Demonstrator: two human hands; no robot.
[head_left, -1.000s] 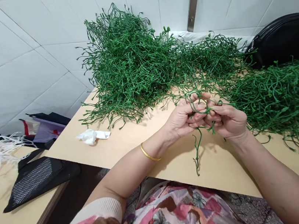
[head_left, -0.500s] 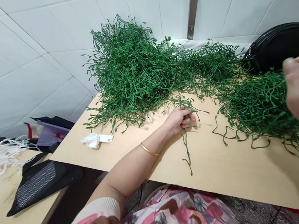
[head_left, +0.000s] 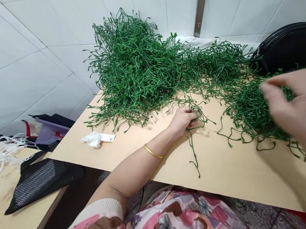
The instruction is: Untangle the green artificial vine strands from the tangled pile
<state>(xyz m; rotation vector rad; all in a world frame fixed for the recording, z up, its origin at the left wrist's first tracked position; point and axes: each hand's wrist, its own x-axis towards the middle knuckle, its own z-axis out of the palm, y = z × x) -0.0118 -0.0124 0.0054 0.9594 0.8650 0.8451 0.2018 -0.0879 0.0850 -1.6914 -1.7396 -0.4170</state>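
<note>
Left hand, just in front of tall green-stem heap, pinches green strands; ends jut beyond and below grip. Right hand, well right of heap: grip, cannot tell.

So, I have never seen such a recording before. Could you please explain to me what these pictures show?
Of course. There is no machine here: a person works with two bare hands. One camera, worn on the head, looks forward and down, so you see nearly what the person sees.

On the pale table lie a tall green pile, a lower green heap on the right and a crumpled white piece. A black bag sits behind the heap.

The left hand grips thin green strands. The right hand is blurred, in front of the heap; whether it holds anything is unclear.
</note>
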